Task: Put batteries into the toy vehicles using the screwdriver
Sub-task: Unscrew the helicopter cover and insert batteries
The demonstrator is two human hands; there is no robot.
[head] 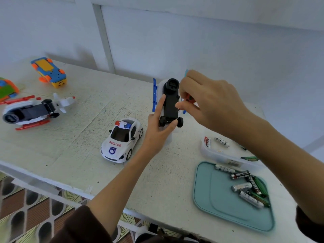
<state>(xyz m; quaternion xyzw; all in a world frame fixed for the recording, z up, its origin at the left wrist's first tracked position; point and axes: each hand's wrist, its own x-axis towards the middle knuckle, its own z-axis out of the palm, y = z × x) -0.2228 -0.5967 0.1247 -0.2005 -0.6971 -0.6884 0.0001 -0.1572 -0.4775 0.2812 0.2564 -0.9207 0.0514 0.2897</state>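
Note:
A white toy helicopter with blue skids [171,102] is turned belly up, its black underside and wheels facing me. My left hand [158,132] grips it from below, the index finger along its left side and the thumb by the wheels. My right hand [208,102] holds a small screwdriver with a red handle [191,99] against the right side of the black underside. The tip is hidden by my fingers. Several batteries [249,186] lie on a teal tray [219,204].
A white police car [121,140] stands left of my left hand. A red-and-white helicopter [35,111] lies upside down at the left. An orange-blue vehicle [50,71] and another colourful toy [7,88] lie far left. A clear container [220,153] holds more batteries.

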